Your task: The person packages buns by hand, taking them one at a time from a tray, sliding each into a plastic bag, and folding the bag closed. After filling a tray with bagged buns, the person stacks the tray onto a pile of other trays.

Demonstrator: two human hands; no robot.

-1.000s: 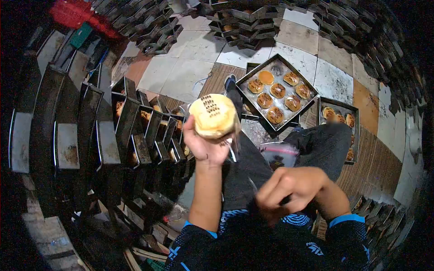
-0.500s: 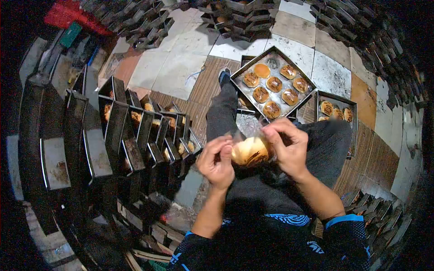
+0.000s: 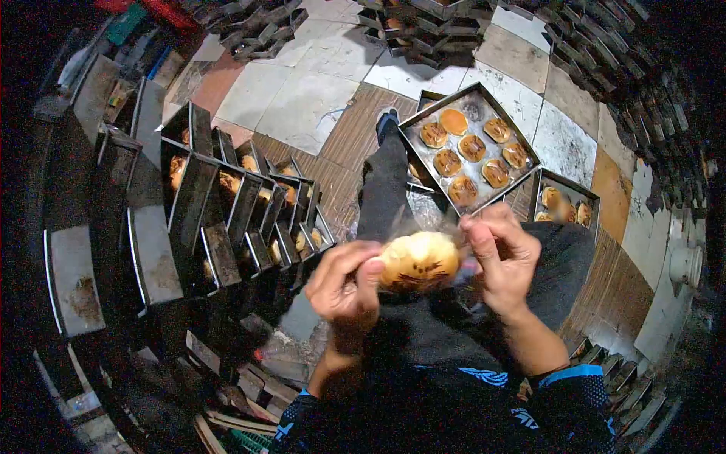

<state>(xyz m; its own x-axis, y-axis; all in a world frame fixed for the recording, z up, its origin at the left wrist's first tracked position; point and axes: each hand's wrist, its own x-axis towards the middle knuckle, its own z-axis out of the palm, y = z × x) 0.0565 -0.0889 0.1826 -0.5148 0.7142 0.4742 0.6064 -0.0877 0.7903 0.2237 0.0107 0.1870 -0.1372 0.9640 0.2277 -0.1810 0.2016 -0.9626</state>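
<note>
Between my hands, above my lap, hangs a round golden bun with dark brown streaks, in a clear plastic bag whose outline is blurred. My left hand is closed at the bun's left side, thumb and fingers pinching the bag there. To the right of the bun, my right hand pinches the other end of the bag, its fingertips apart from the bun. Past my knees, a square metal tray bears several similar browned buns, some with a plastic sheen.
A second tray with buns stands to the right, partly behind my leg. Stacked metal trays holding buns rise close on my left. More tray stacks stand at the back and along the right. Worn tiles and boards cover the floor.
My hands have moved apart, the left one leftward and the right one rightward. The bun has turned to show more of its streaked side. The whole view has shifted slightly.
</note>
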